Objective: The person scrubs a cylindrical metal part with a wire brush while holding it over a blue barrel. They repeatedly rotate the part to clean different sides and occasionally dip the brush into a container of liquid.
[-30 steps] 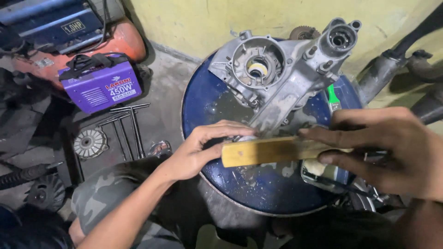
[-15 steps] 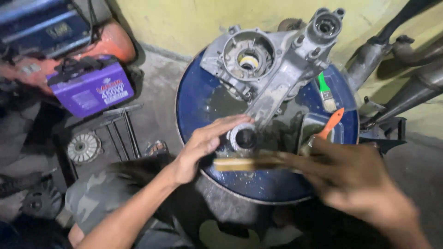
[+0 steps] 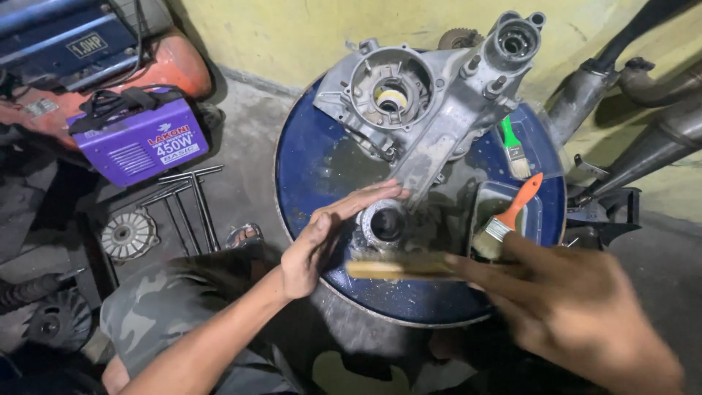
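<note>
Left hand: the left hand reaches in from the lower left, forearm slanting up to the drum top, palm turned on edge; its fingers lie straight and together, closed on nothing.
Left hand contact: the fingertips rest against the round metal bearing housing, on its upper left side.
Right hand: the right hand comes in from the lower right, blurred, back of the hand to the camera; its fingers are clamped on the wooden block.
Wooden block: the wooden block lies level, its free end pointing left, just below the bearing housing and close to the left palm.
Engine crankcase: the grey engine crankcase sits on the far half of the blue drum top.
Brushes: an orange-handled paintbrush leans in a blue tray, a green-handled paintbrush beyond it.
Floor: a purple welding unit stands at the left.
</note>
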